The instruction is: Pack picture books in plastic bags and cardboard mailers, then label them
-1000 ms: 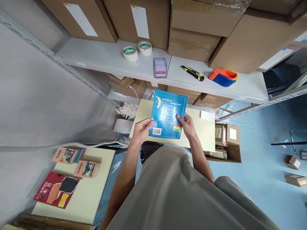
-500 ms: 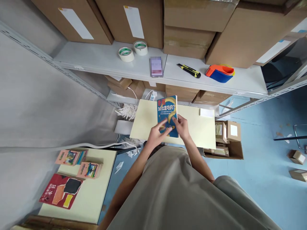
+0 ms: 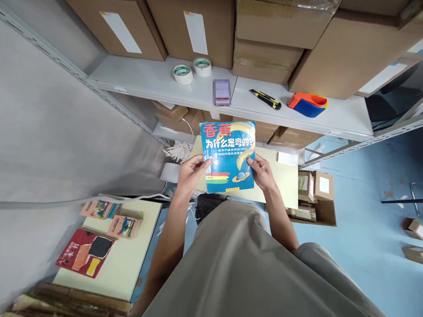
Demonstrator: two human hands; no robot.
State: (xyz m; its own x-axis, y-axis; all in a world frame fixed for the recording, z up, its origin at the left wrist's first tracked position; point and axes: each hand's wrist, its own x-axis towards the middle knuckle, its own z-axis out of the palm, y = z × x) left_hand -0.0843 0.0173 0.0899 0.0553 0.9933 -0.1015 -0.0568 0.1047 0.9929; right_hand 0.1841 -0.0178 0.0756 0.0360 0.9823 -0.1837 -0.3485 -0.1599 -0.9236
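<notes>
A blue book [image 3: 228, 160] with a banana and a ringed planet on its cover faces me, held up over the pale yellow table [image 3: 284, 185]. My left hand [image 3: 192, 174] grips its left edge, thumb on the front cover. On the opposite edge, my right hand [image 3: 263, 171] holds it the same way. The fingers behind the book are hidden. A small white slip [image 3: 287, 157] lies on the table to the right of the book.
Above, a grey shelf [image 3: 132, 81] carries tape rolls [image 3: 183, 74], a blurred phone-like rectangle [image 3: 222, 92], a yellow-black utility knife [image 3: 266, 99], an orange-blue tape dispenser [image 3: 308, 104] and cartons [image 3: 267, 61]. Lower left, a side table [image 3: 122, 268] bears a red book [image 3: 86, 253] and small book stacks [image 3: 124, 226].
The book has turned from angled to facing me squarely and looks larger. My left hand has moved left from the cover's front to its left edge; my right hand has shifted right.
</notes>
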